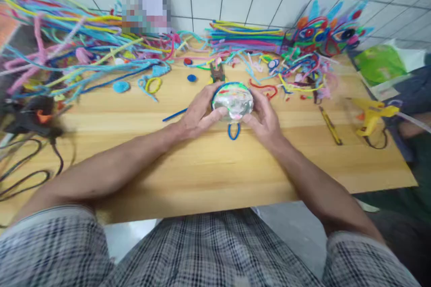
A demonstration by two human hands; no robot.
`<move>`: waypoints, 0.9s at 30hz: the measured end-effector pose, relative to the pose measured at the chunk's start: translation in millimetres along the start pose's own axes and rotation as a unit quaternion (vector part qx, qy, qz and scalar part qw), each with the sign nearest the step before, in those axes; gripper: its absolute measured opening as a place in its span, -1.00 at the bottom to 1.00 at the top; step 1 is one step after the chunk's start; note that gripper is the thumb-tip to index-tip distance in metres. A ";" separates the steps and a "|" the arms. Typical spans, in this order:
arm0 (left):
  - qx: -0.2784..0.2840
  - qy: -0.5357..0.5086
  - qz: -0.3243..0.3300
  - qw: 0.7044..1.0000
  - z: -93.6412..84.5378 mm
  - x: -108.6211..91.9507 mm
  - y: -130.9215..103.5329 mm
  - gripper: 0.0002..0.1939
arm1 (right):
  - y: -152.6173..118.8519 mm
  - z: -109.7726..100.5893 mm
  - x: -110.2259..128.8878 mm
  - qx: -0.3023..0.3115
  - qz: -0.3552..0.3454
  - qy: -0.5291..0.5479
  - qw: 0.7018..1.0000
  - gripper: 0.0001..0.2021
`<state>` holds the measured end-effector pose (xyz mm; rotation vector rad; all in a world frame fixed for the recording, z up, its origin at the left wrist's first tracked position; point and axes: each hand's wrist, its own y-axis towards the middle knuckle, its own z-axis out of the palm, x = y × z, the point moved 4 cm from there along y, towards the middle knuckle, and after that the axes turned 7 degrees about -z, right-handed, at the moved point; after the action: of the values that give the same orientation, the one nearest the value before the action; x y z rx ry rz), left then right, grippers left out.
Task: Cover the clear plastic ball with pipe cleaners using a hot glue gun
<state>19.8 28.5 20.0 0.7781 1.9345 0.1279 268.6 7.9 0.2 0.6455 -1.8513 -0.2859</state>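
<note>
Both hands grip a round, shiny, clear-looking piece (233, 102) with a blue fuzzy rim and red and green streaks along its top. My left hand (204, 114) has its fingers around the left side, thumb across the front. On the opposite side, my right hand (264, 116) is closed around the edge, thumb near the bottom. Just below the piece lies a blue pipe cleaner loop (233, 132); I cannot tell whether it is attached. A straight blue pipe cleaner (174, 115) rests by my left wrist. Behind the piece are pliers (217, 71), partly hidden.
Loose pipe cleaners (101, 54) pile up at the back left, with a neat bundle (247, 36) at the back middle. Colourful masks (326, 33) stand at the back right. A yellow glue gun (373, 114) and a yellow cutter (330, 125) lie right; black cables (30, 175) lie left.
</note>
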 end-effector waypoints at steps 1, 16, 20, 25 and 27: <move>-0.003 -0.001 0.002 1.000 1.2 1.7 0.3 -0.17 | -0.3 0.0 0.6 -0.002 0.000 0.000 1.000 -0.16; -0.035 0.102 -0.058 0.993 -2.1 3.7 -1.0 -0.11 | -1.0 2.3 3.2 0.015 0.018 -0.001 1.000 -0.16; -0.028 0.080 -0.048 0.995 1.5 5.6 0.3 -0.09 | -1.3 3.2 -0.5 0.007 0.025 0.011 1.000 -0.19; -0.035 0.057 -0.025 0.997 7.8 9.5 2.5 0.12 | -1.2 4.1 -4.4 0.006 0.028 0.001 1.000 -0.20; -0.041 0.058 -0.018 0.997 8.9 10.5 3.1 0.11 | -0.4 3.2 -4.3 0.000 0.025 -0.011 1.000 -0.22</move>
<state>25.6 34.8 8.8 0.6945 2.0384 0.2327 266.9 9.6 -4.6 0.5974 -1.8864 -0.2600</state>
